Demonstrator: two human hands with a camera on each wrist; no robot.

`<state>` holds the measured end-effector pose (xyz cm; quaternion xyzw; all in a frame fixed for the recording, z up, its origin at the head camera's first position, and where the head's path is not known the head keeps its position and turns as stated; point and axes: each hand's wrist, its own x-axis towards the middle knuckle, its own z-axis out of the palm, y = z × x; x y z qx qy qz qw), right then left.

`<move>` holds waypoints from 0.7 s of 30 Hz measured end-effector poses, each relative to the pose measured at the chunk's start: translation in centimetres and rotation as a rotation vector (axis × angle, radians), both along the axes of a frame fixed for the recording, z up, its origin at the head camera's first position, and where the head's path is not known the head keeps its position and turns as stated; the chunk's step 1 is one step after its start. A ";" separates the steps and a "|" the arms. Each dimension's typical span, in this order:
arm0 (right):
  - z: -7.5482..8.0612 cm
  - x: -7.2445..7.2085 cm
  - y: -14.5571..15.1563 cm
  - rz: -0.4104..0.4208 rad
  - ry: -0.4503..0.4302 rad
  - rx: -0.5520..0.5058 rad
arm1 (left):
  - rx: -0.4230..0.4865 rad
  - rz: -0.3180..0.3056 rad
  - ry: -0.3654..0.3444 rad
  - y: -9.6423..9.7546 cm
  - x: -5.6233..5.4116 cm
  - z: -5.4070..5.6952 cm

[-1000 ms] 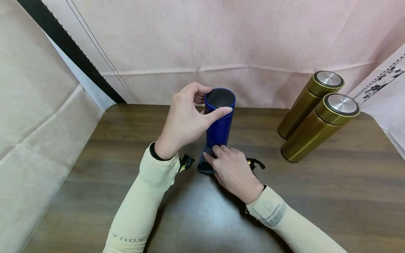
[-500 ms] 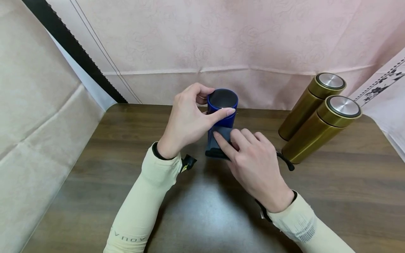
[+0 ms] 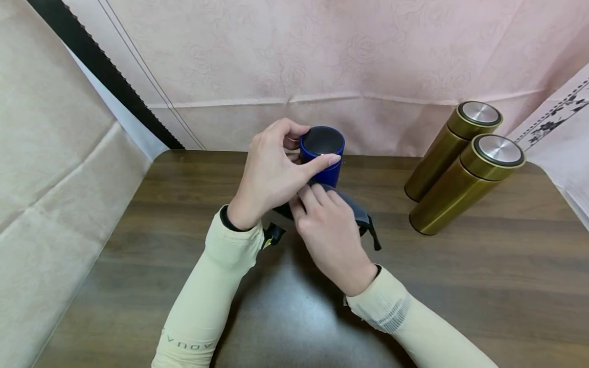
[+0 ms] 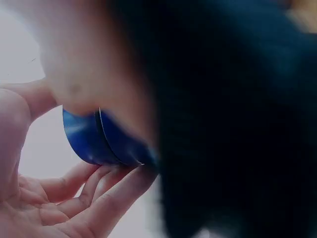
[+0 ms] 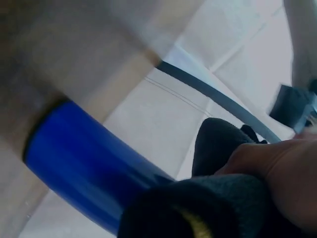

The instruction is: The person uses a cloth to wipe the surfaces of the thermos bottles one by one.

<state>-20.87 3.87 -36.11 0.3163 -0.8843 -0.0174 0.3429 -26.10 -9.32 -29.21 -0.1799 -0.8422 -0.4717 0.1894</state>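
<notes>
A blue thermos flask (image 3: 327, 174) with a dark top stands upright near the table's back edge. My left hand (image 3: 273, 171) grips it near the top, thumb on the near side and fingers round the left and far sides; the left wrist view shows the blue flask (image 4: 89, 136) between thumb and fingers. My right hand (image 3: 329, 232) holds a dark grey-blue cloth (image 3: 352, 204) against the flask's lower near side, its fingers curled into the fabric. Up close in the right wrist view, the folded cloth (image 5: 218, 146) covers part of the flask (image 5: 94, 163).
Two gold thermos flasks with silver-topped lids, a rear one (image 3: 437, 158) and a front one (image 3: 460, 191), stand close together on the right of the wooden table (image 3: 152, 266). A pale pink fabric backdrop (image 3: 294, 61) rises behind the table.
My right hand rubs the cloth across the flask's near side: it moves up and right, then back left. My left hand keeps its grip on the flask.
</notes>
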 end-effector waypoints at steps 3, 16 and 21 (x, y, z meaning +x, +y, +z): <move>-0.7 -0.1 -0.4 -0.002 -0.018 0.038 | -0.003 0.010 0.002 0.0 0.0 0.2; -4.8 -0.6 -1.7 -0.101 -0.034 0.097 | 0.014 0.007 0.008 0.1 -0.1 0.1; -4.1 -0.1 -0.7 -0.075 -0.217 0.120 | 0.015 0.002 -0.001 0.2 0.0 -0.1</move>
